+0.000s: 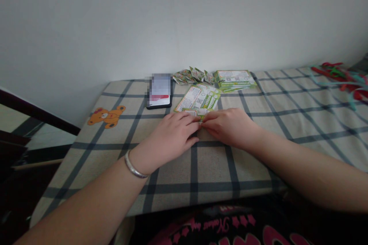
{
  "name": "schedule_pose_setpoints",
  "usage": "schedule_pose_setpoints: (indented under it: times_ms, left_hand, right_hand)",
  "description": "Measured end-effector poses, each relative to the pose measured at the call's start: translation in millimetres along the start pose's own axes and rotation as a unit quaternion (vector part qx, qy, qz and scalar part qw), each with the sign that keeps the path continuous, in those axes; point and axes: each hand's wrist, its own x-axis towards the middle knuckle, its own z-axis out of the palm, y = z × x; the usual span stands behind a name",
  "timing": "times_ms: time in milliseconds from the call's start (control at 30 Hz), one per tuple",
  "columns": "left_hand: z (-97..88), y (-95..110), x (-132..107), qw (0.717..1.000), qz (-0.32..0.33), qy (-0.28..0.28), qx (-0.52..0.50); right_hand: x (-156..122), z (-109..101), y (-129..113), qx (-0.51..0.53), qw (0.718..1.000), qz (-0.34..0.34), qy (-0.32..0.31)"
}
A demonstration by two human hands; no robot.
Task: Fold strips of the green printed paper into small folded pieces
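A green and white printed card (198,97) lies on the checked cloth in front of me, and its near edge is bent up or overlapped by a narrow printed strip. My left hand (175,134), with a silver bangle at the wrist, has its bent fingers pressed on the near left edge, the thumb lower and a little apart. From the other side my right hand (227,126) pinches the near right edge between thumb and fingers. The fingertips of both hands almost meet, and they hide part of that edge.
Behind the card sit several small folded green paper pieces (194,75) and a stack of similar cards (235,79). A phone (159,92) lies left of them, a bear-shaped patch (106,116) further left. Red, green and teal strips (345,80) are at the far right. A wall (184,19) borders the table.
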Motion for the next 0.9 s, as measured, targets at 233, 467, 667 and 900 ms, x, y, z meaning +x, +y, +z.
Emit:
schedule_pose_setpoints:
  times_ms: [233,467,667,900]
  left_hand:
    - [-3.3,1.1,2.3,1.0,-0.001,-0.004,-0.013]
    - [-5.3,1.6,2.1,1.0,0.001,-0.002,-0.01]
    - [-3.9,0.2,2.0,1.0,0.003,-0.002,-0.018]
    - [-4.0,-2.0,2.3,0.999,0.002,-0.005,-0.035]
  right_hand:
    - [1.3,-3.6,-4.2,-0.031,0.999,0.032,-0.006]
    - [1.8,-2.8,-3.0,-0.048,0.998,0.046,-0.015]
    - [2.1,-3.4,-2.5,-0.07,0.992,0.1,-0.033]
    - [2.7,-2.4,-1.2,-0.07,0.991,0.111,-0.024]
